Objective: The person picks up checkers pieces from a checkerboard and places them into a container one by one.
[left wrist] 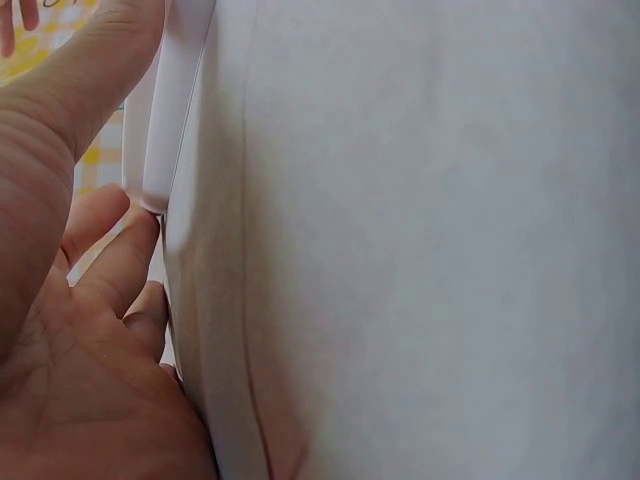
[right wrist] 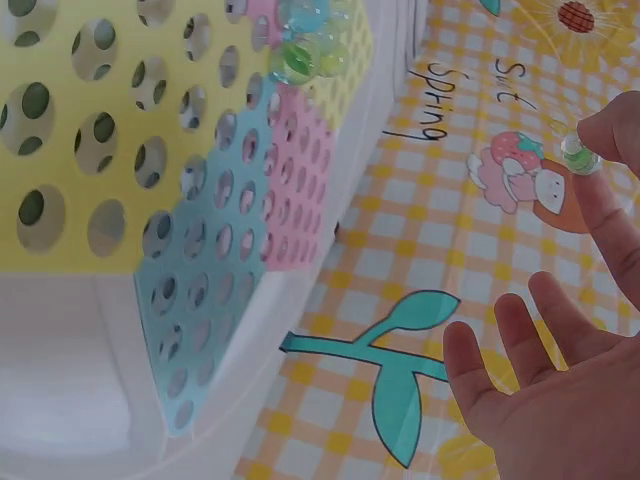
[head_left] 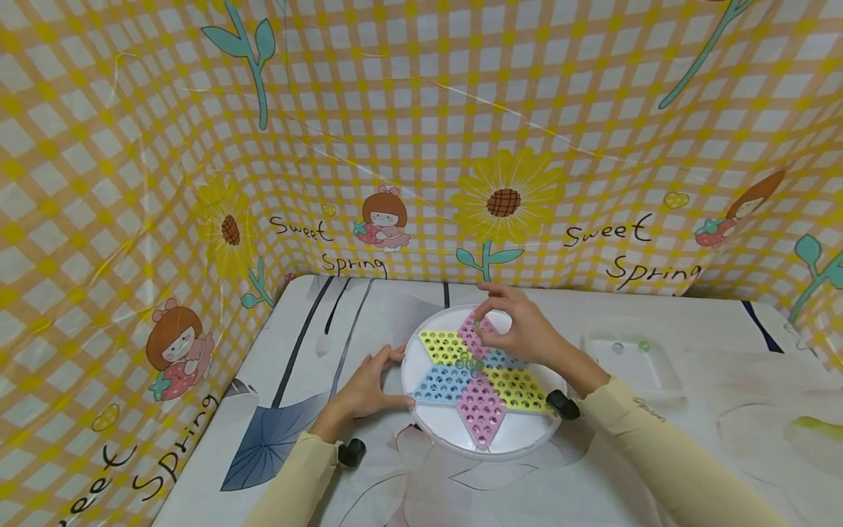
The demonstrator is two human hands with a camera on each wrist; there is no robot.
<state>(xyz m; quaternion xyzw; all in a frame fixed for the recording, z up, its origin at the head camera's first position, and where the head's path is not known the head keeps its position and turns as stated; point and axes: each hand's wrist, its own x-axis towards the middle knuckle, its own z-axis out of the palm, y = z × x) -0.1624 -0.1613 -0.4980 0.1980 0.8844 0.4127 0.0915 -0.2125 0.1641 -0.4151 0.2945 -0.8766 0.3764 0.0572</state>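
Note:
A round white Chinese checkers board lies on the table, with a star of pink, yellow and blue holed sections. My left hand is at its left rim, the thumb and fingers spread apart and touching the edge; in the left wrist view, the fingers meet the white rim. Above the far pink section, my right hand pinches a clear marble with green inside between thumb and index finger, the other fingers extended. Several glassy marbles cluster at the star's centre.
To the right of the board stands a clear plastic tray holding a clear marble and a green marble. A checkered, flower-printed cloth hangs behind and to the left of the table.

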